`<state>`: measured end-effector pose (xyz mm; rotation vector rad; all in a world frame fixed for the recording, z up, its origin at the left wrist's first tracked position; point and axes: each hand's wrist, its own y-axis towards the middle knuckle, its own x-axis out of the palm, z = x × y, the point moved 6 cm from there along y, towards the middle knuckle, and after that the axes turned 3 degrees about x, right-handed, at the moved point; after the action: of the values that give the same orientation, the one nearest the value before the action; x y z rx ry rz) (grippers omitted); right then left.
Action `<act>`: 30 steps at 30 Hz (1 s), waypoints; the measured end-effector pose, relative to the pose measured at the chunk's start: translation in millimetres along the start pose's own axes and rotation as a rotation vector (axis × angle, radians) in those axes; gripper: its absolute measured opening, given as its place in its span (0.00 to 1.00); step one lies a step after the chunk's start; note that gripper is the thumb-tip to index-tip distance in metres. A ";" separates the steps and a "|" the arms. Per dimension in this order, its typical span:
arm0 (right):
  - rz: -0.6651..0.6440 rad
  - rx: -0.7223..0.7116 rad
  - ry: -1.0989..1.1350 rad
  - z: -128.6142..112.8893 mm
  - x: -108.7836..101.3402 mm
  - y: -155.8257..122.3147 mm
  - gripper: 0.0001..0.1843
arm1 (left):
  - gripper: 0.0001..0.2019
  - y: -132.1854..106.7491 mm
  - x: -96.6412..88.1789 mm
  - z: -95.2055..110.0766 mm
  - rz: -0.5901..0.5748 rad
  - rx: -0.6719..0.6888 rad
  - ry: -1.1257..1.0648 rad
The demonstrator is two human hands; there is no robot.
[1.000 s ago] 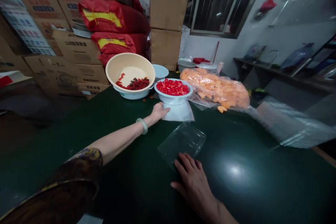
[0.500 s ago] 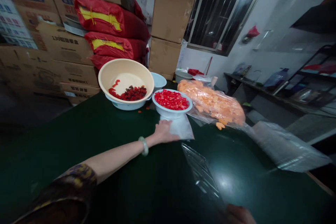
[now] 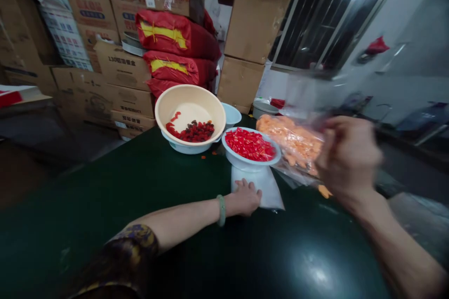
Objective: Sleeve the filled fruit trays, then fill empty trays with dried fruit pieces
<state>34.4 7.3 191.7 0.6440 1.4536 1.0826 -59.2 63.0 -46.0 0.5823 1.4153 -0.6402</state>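
My left hand point(image 3: 245, 197) lies flat on a white plastic sheet point(image 3: 271, 191) just below a white bowl point(image 3: 242, 163) heaped with small red pieces, and a jade bangle point(image 3: 220, 210) circles that wrist. My right hand point(image 3: 347, 156), raised and blurred, grips a clear plastic bag point(image 3: 308, 93) above a clear bag of orange pieces point(image 3: 291, 142). Left of the white bowl, a beige basin point(image 3: 189, 98) holds dark red and bright red pieces and sits in a pale blue bowl point(image 3: 182, 148).
All this stands on a dark green table point(image 3: 105, 196). Behind it are stacked cardboard boxes point(image 3: 122, 65) and red sacks point(image 3: 168, 32), plus a small pale blue bowl point(image 3: 231, 114) and a grey basin point(image 3: 263, 109). A few red bits lie on the table.
My right hand has risen from the front of the table, lifting the clear plastic bag up to the right. My left hand remains on the white sheet. The view has tilted slightly.
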 end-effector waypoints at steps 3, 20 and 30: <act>-0.440 -0.145 -0.052 -16.6 101.2 -11.2 0.15 | 0.31 12.5 6.6 -5.7 0.048 -0.090 -0.017; -0.775 -0.247 0.116 5.0 275.5 -68.8 0.23 | 0.22 79.6 11.3 -73.8 0.044 -0.219 -0.199; -0.749 -0.117 -0.022 -32.7 230.0 -55.3 0.27 | 0.19 76.6 -36.6 -108.4 0.116 -0.342 -0.372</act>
<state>-31.5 175.2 35.2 0.0017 1.4218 0.5574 -82.6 195.8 -18.2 0.2543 1.0981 -0.3765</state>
